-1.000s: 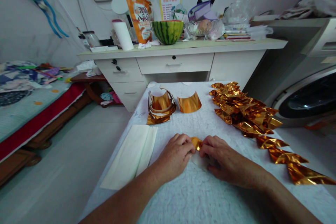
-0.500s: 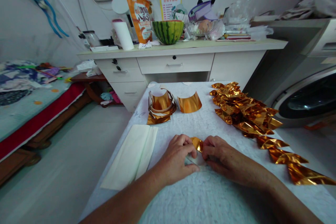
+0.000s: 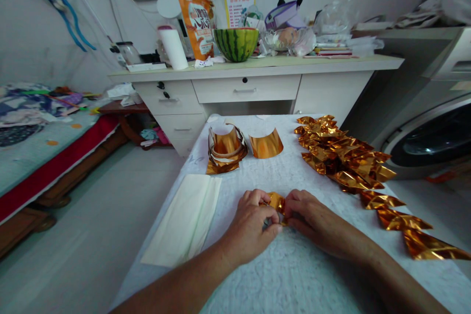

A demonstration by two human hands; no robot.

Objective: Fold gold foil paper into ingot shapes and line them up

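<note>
Matte cream paper (image 3: 184, 221) lies flat at left. Left hand (image 3: 250, 225), half-curled, pinches a small glossy gold foil piece (image 3: 275, 200) between both hands; right hand (image 3: 312, 218), fingers bunched, grips its right end. Far right: heaped, creased gold-foil twists (image 3: 338, 153).

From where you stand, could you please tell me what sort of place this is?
It looks like a room in a home, perhaps a bedroom: there is a bed on the left, a desk along the wall and a washing machine on the right.
</note>
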